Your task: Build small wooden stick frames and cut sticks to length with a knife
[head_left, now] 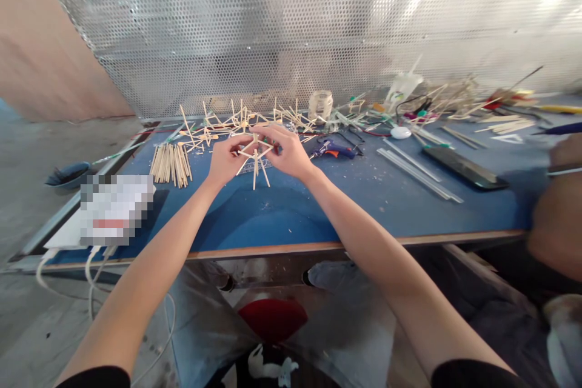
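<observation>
Between my two hands, above the blue tabletop, is a small frame of thin wooden sticks (255, 160) joined near its middle, several sticks pointing down and outward. My left hand (226, 160) grips it from the left with curled fingers. From the right, my right hand (287, 150) holds it too, fingers bent over the top. The fingertips are partly hidden behind the sticks. Just behind my hands stand more joined stick frames (204, 133). A bundle of loose wooden sticks (171, 165) lies left of my left hand, and a blue glue gun (339, 149) lies right of my right hand.
A white box (68, 224) with cables sits at the left table edge. To the right are clear glue sticks (413, 173), a dark phone (464, 167) and a glass jar (321, 105). A perforated metal panel (254, 24) closes the back. Another person's arm (559, 212) is at far right.
</observation>
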A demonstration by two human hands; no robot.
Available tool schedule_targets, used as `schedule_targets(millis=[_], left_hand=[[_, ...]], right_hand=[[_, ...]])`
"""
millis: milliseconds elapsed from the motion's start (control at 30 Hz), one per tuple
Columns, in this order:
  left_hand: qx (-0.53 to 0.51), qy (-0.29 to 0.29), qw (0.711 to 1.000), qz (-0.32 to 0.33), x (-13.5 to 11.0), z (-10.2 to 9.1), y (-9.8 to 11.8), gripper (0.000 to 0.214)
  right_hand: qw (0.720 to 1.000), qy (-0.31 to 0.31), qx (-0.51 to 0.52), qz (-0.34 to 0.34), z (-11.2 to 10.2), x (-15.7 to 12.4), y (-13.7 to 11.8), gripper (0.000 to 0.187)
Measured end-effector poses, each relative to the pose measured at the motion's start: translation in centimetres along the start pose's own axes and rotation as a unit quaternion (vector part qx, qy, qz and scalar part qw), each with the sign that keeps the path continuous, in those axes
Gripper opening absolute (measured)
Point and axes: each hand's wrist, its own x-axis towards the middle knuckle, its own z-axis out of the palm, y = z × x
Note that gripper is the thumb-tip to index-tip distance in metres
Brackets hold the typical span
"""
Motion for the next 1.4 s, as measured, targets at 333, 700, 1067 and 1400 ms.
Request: schedule_targets(millis=[333,700,1067,1400], left_hand=[[0.018,0.011,1.0,0.002,0.1,0.0,0.3,0.031],[0.056,0.013,0.998,-0.024,0.1,0.0,0.5,0.031],[0.055,0.026,0.998,-0.006,0.1,0.1,0.1,0.023],[0.039,0.019,0.999,-0.017,-0.1,0.0,0.2,0.029]], right_hand=[[1.0,-0.002,0.002,-0.004,0.1,-0.2,0.2,0.051],[0.994,-0.001,-0.024,0.106,-0.4,-0.2,2.0,0.038],[0.985,-0.079,-0.038,0.149,-0.3,-0.5,2.2,0.027],[0.982,-0.088,-0.048,0.161,-0.3,-0.3,1.8,0.026]])
